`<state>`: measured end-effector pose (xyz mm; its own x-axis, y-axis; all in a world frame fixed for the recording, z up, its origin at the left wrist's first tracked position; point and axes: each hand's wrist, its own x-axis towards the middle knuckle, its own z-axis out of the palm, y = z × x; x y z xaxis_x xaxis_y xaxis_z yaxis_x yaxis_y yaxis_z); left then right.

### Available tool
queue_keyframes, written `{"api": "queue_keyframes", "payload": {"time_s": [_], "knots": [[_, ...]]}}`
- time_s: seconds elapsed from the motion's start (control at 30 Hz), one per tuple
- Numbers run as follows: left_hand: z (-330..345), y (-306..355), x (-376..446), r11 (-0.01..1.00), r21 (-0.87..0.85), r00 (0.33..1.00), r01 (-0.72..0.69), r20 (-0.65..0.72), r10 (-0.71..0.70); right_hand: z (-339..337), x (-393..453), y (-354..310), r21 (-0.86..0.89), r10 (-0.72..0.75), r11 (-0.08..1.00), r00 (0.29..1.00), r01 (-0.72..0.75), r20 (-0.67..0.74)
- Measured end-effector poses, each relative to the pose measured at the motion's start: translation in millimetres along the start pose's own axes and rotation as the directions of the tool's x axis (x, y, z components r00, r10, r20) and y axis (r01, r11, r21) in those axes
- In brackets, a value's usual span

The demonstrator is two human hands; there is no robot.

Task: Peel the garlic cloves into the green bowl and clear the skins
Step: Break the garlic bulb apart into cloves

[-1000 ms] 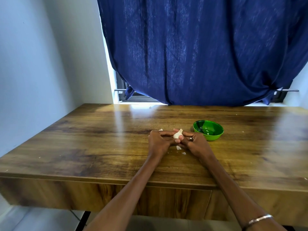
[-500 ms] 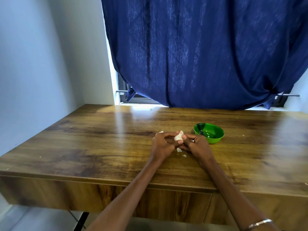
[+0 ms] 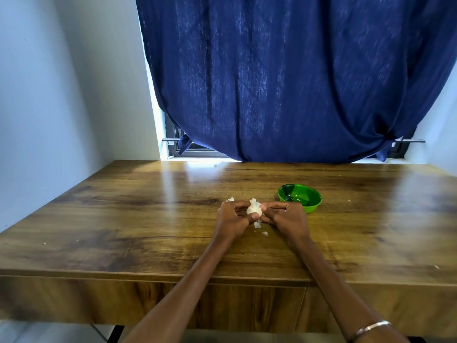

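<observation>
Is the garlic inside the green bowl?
No, the white papery garlic bulb is gripped between both hands, left of the round green plastic bowl.

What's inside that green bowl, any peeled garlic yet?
The green bowl shows only bare glossy green with dark reflections; no garlic clove is plainly visible inside. Its near inner wall is hidden by the rim and the right hand.

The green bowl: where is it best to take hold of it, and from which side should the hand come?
Probably by the rim on the near right side of the green bowl, with the right hand, which is closest. The bowl stands upright and open on the table, its rim is free all around, and both hands now hold the garlic, so one must let go first.
</observation>
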<state>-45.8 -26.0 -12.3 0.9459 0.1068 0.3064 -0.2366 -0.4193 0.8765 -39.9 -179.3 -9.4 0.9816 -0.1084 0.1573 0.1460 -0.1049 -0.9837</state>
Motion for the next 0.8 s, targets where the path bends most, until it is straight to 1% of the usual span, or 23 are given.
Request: {"api": "queue_keyframes", "payload": {"time_s": [0.1,0.23,0.27,0.37,0.43,0.53,0.63,0.67,0.73,0.8], "knots": [[-0.1,-0.5,1.2,1.000,0.001,1.000,0.006,0.015,-0.006,0.1,-0.3,0.8,-0.031,-0.034,0.999,0.999,0.033,-0.040],[-1.8,-1.8,2.5,0.997,-0.060,0.999,0.049,-0.001,-0.049,-2.1,1.1,1.2,-0.019,-0.030,0.999,0.997,0.029,-0.069],[-2.0,-1.9,2.9,0.997,-0.063,0.999,0.054,-0.002,-0.054,-1.8,1.5,1.4,-0.051,-0.047,0.998,0.997,0.044,-0.060],[-2.1,-1.8,2.0,0.995,-0.085,0.999,0.053,0.015,-0.052,1.3,1.6,1.8,-0.225,-0.147,0.964,0.989,0.144,0.008],[-2.5,-1.7,1.5,0.992,-0.114,0.998,0.055,0.027,-0.052,2.3,1.5,0.1,-0.278,-0.189,0.940,0.981,0.196,0.052],[-2.5,-1.7,1.6,0.988,-0.147,0.998,0.050,0.036,-0.045,2.3,1.6,-2.1,-0.238,-0.220,0.940,0.968,0.244,0.122],[-2.0,-1.6,2.2,0.984,-0.174,0.999,0.039,0.028,-0.034,4.0,0.0,-2.9,-0.200,-0.207,0.951,0.965,0.237,0.158],[-2.2,-1.5,1.9,0.982,-0.185,0.999,0.034,0.016,-0.032,3.7,0.3,-2.8,-0.170,-0.199,0.960,0.968,0.224,0.154],[-2.9,-0.9,1.0,0.978,-0.206,1.000,0.019,-0.009,-0.022,3.0,1.7,-1.6,-0.052,-0.171,0.982,0.973,0.181,0.154],[-3.7,-1.5,0.5,0.978,-0.209,1.000,0.010,-0.022,-0.015,1.6,2.4,-0.8,0.030,-0.147,0.989,0.971,0.144,0.191]]}}
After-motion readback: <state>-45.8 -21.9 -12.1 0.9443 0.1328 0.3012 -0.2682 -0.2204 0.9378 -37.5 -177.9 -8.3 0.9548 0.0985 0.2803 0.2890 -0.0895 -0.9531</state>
